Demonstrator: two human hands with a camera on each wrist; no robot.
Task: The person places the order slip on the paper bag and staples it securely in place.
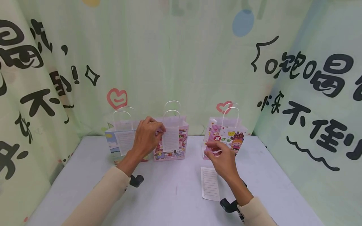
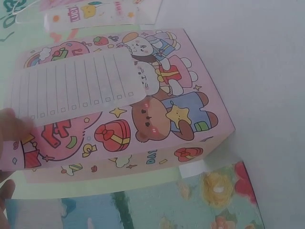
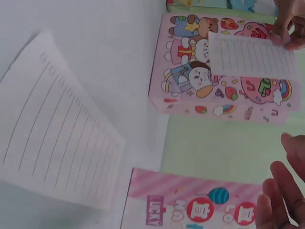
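My left hand [image 1: 150, 133] pinches the upper edge of a lined checklist sheet [image 1: 171, 139], which lies against the front of the middle pink gift bag [image 1: 183, 141]. In the left wrist view the thumb [image 2: 14, 126] overlaps a corner of that checklist sheet [image 2: 78, 86]. My right hand [image 1: 223, 158] is held up before the right-hand gift bag [image 1: 237, 141], thumb and fingers apart with nothing between them. A loose checklist sheet [image 1: 210, 183] lies on the table below it; its lines and small boxes show large in the right wrist view.
At the left stands a blue gift bag [image 1: 111, 146] with another lined sheet [image 1: 125, 141] on its front, partly behind my left arm. All these bags have upright white handles. The white table [image 1: 175, 204] backs onto a printed curtain [image 1: 192, 62].
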